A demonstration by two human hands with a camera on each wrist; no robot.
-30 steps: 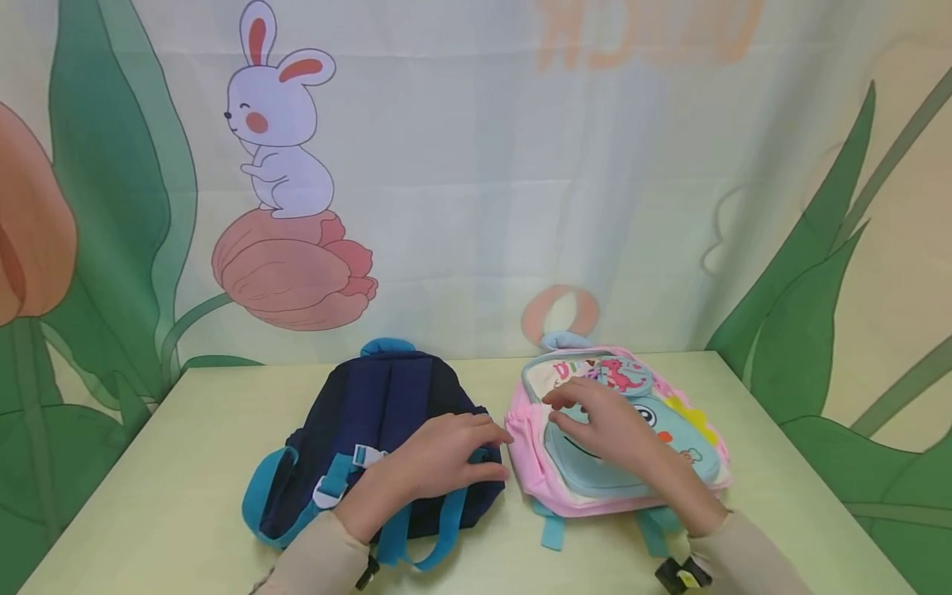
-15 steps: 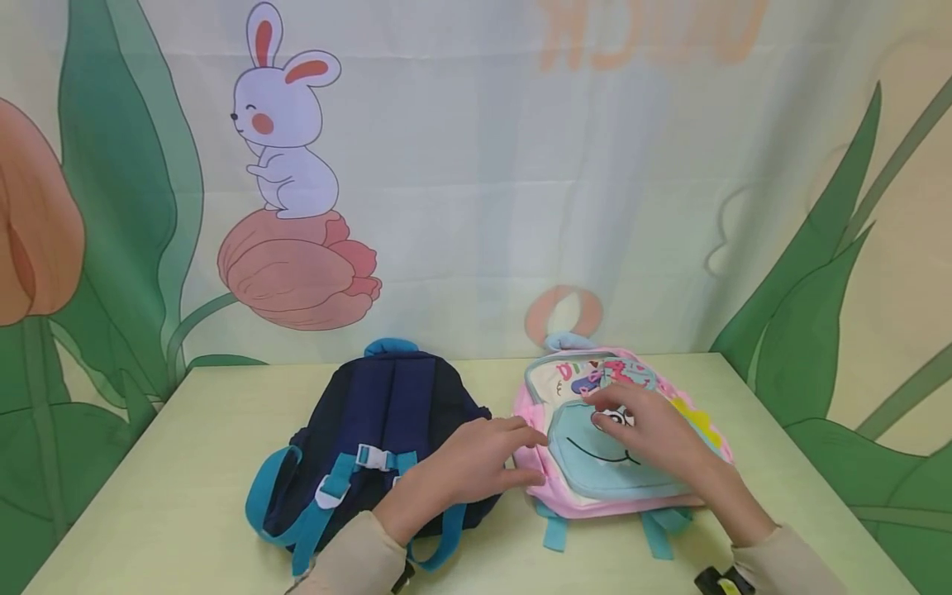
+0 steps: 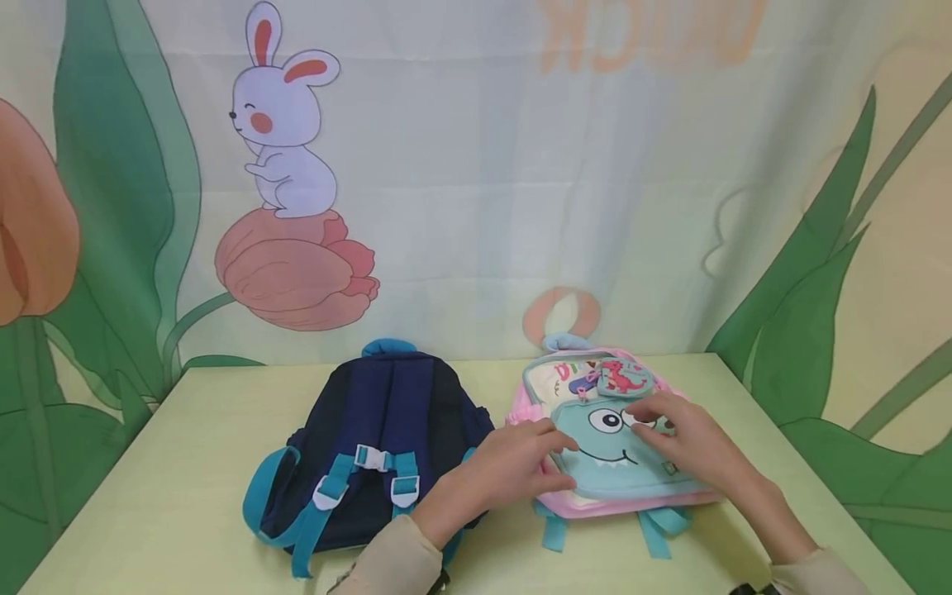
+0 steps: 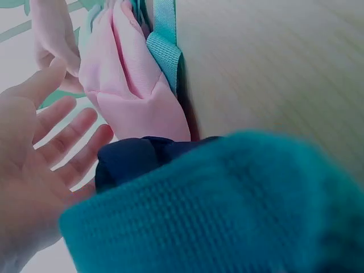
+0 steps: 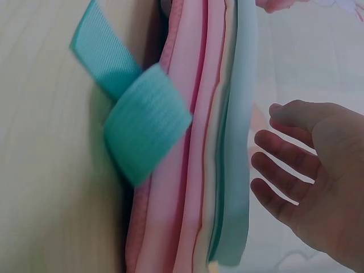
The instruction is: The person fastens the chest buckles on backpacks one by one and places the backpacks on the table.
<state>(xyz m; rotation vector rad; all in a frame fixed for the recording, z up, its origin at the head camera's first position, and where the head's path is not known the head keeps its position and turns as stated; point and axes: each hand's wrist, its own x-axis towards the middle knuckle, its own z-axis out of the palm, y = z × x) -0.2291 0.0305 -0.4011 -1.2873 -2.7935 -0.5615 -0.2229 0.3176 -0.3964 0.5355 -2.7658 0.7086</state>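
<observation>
A pink backpack [image 3: 595, 504] with a light blue monster-face pocket lies front side up on the table's right half. My left hand [image 3: 516, 467] hovers over its left edge, fingers loosely bent. In the left wrist view that hand [image 4: 40, 165] spreads its fingers beside the pink side fabric [image 4: 139, 79] and grips nothing. Above the right part of the face is my right hand [image 3: 692, 438], partly covering one eye. The right wrist view has this hand [image 5: 324, 170] loosely bent, apart from the light blue pocket [image 5: 236, 142].
A navy backpack [image 3: 387, 405] lies straps up to the left, partly behind my left forearm. Its teal strap [image 4: 199, 210] fills the lower left wrist view. Teal straps [image 3: 654, 533] stick out below the pink backpack. A printed curtain [image 3: 461, 182] hangs behind the pale yellow table [image 3: 164, 479].
Both hands have moved right. My left hand has gone from above the navy backpack to the pink one's left edge; my right hand has crossed the monster face. The backpacks have stayed put.
</observation>
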